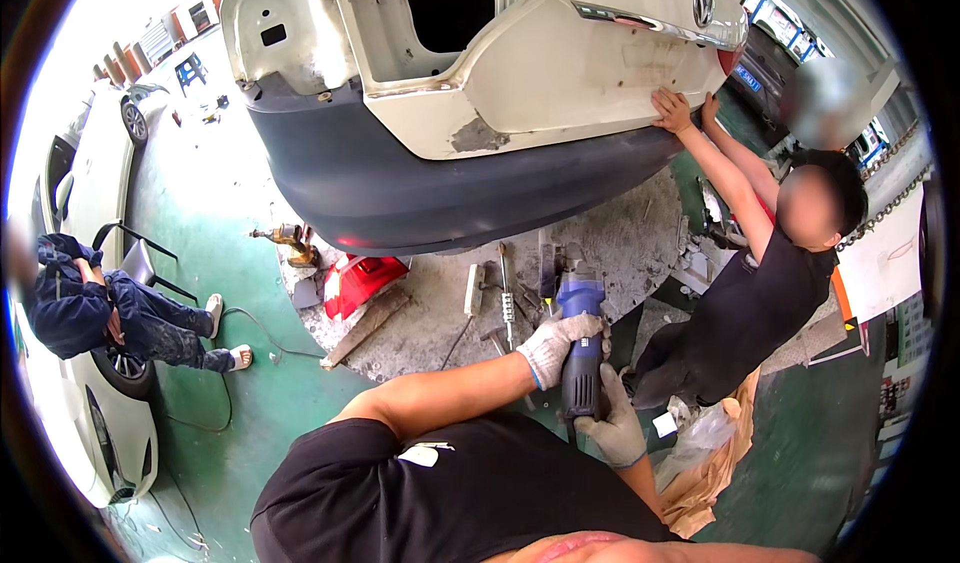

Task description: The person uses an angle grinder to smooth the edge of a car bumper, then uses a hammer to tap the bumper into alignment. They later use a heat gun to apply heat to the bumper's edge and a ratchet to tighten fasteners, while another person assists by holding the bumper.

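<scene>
I hold a blue and dark-grey angle grinder (580, 378) upright in front of my chest, with its head pointing toward the car. My left hand (560, 348), in a pale knit glove, wraps round the upper body of the tool. Lower down, my gloved right hand (616, 425) closes round its rear end, where the cord leaves. Beyond the tool stands the rear of a white car, its tailgate (560, 73) showing a bare scraped patch (480, 136) above a dark-grey bumper (440, 198). The grinder is apart from the car.
A co-worker (740, 313) at the right presses both hands on the tailgate. On the floor lie a red tail lamp (362, 285), a drill (292, 244), a power strip (474, 290) and cords. Someone (90, 303) sits at the left near another white car (110, 443). Crumpled brown paper (715, 468) lies right.
</scene>
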Demonstrator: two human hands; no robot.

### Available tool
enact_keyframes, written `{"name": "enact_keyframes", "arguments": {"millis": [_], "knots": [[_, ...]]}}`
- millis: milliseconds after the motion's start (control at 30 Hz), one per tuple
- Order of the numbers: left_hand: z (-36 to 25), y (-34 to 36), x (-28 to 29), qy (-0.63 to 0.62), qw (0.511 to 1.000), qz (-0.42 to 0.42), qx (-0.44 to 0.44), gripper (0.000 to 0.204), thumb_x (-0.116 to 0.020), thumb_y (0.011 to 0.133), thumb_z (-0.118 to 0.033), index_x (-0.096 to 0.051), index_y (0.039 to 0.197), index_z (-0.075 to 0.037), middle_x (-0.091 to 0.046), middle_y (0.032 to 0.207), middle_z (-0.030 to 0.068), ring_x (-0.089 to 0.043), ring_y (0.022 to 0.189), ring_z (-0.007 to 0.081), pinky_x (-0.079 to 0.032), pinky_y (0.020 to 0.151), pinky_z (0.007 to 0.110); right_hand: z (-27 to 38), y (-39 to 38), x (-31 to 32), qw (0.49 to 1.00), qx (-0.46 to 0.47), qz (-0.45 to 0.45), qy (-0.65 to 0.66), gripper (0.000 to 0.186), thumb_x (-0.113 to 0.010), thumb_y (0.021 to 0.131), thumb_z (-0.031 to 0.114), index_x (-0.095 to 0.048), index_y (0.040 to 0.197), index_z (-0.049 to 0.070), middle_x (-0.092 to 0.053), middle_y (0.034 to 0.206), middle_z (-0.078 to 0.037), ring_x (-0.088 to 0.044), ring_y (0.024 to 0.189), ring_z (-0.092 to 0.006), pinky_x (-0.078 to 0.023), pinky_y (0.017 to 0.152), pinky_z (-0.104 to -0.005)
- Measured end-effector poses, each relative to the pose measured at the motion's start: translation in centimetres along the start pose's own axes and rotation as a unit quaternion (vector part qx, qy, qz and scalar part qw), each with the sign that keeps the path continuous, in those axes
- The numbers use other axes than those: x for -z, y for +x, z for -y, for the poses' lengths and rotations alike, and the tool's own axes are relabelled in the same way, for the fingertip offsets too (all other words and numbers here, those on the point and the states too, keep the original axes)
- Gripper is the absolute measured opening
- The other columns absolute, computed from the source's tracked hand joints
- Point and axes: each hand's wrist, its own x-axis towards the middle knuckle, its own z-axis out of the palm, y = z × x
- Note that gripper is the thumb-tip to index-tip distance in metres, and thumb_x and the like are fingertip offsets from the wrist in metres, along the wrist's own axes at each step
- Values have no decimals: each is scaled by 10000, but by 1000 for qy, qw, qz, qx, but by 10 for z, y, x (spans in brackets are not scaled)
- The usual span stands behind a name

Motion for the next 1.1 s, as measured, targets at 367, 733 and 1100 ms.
{"name": "enact_keyframes", "arguments": {"millis": [367, 733, 1100], "knots": [[-98, -29, -21, 346, 936, -3, -71, 571, -903, 793, -265, -640, 1245, -35, -703, 1144, 84, -655, 1044, 193, -535, 962, 372, 79, 120, -67, 994, -36, -79, -68, 662, -780, 815, 131, -444, 1370, -3, -660, 1037, -101, -665, 893, -162, -572, 788, -336], [-163, -6, 1, 286, 919, -100, -254, 440, -839, 819, -249, -660, 1146, -16, -704, 1031, 96, -665, 929, 191, -558, 871, 370, 114, 226, -84, 918, -27, -84, -386, 890, -845, 754, 271, -409, 1511, 106, -636, 1325, -247, -633, 1199, -433, -521, 1002, -459], [-169, -6, -22, 366, 875, -181, -259, 394, -832, 820, -244, -675, 1103, -19, -706, 1004, 88, -661, 906, 181, -553, 855, 358, 92, 241, -65, 937, -4, -76, -341, 926, -880, 721, 297, -422, 1500, 94, -669, 1268, -244, -648, 1185, -424, -530, 985, -467]]}}
